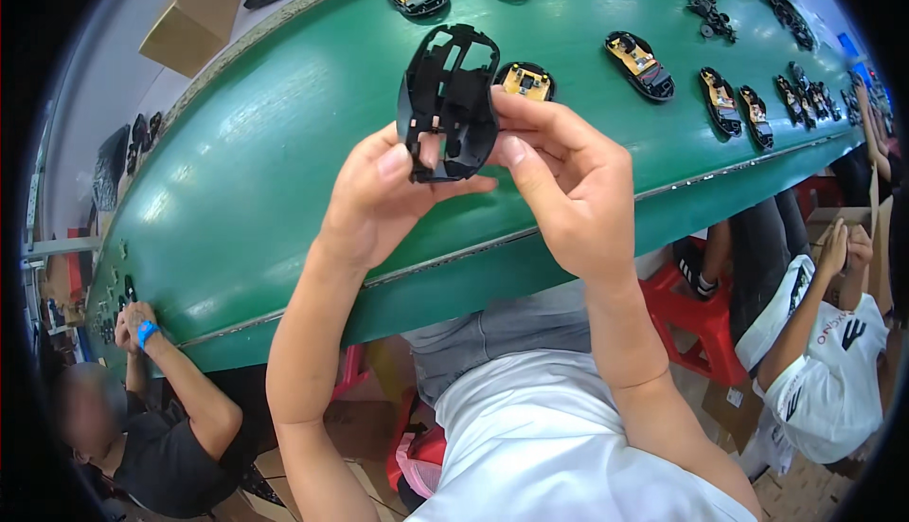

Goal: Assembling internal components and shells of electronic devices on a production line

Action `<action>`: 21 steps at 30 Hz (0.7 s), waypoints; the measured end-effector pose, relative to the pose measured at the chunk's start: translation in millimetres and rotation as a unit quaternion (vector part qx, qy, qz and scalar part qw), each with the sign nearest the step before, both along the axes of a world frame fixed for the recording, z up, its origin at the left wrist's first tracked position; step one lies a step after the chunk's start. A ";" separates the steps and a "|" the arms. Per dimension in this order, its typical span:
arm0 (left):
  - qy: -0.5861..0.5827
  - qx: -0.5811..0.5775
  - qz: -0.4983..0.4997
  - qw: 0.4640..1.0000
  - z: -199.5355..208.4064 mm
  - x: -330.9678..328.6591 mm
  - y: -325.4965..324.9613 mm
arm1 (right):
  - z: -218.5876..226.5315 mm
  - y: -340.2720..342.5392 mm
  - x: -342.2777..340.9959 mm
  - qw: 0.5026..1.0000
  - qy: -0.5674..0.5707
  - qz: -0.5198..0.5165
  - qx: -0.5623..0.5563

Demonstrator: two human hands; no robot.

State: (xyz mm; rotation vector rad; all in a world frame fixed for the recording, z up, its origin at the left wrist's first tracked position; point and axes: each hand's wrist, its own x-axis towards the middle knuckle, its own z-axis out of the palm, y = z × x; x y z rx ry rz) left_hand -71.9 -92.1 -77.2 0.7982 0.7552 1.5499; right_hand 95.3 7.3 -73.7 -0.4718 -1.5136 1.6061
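Observation:
Between my hands, above the green table, a black plastic mouse top shell (453,86) is tilted so its hollow, ribbed inside shows. My left hand (371,186) grips its lower left edge, thumb pressed on the rim. On the other side, my right hand (573,171) has its fingertips at the shell's right edge, the thumb bent close to it. Some of the right fingers are hidden behind the thumb and palm. Just behind my right fingers lies an open mouse base (526,80) with a yellowish circuit board, partly covered by that hand.
More mouse bases with boards (640,65) lie along the green table (256,171). Loose black parts (712,18) are at the far right. A cardboard box (194,15) stands beyond the far edge. Co-workers sit left and right, one with a blue wristband (147,333). A red stool (696,323) is nearby.

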 end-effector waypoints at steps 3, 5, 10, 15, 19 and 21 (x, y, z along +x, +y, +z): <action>-0.057 -0.022 0.004 0.998 3.5 4.6 0.2 | 2.5 2.4 2.6 1.000 0.005 0.019 -0.008; -0.081 -0.018 0.014 0.996 1.6 4.8 0.1 | 7.4 1.3 2.7 0.999 0.000 0.030 -0.013; -0.128 0.022 -0.041 0.991 -6.0 0.5 3.9 | 14.2 4.1 5.7 0.994 0.006 0.054 -0.092; -0.035 -0.037 -0.045 0.998 2.5 20.0 9.2 | 8.7 15.8 21.4 0.982 0.050 0.063 -0.168; 0.036 -0.109 -0.008 0.993 11.3 30.0 5.9 | -3.0 38.1 49.0 0.953 0.065 0.107 -0.277; 0.098 -0.132 0.018 0.986 8.3 23.7 3.6 | -8.0 50.7 69.4 0.953 0.053 0.067 -0.290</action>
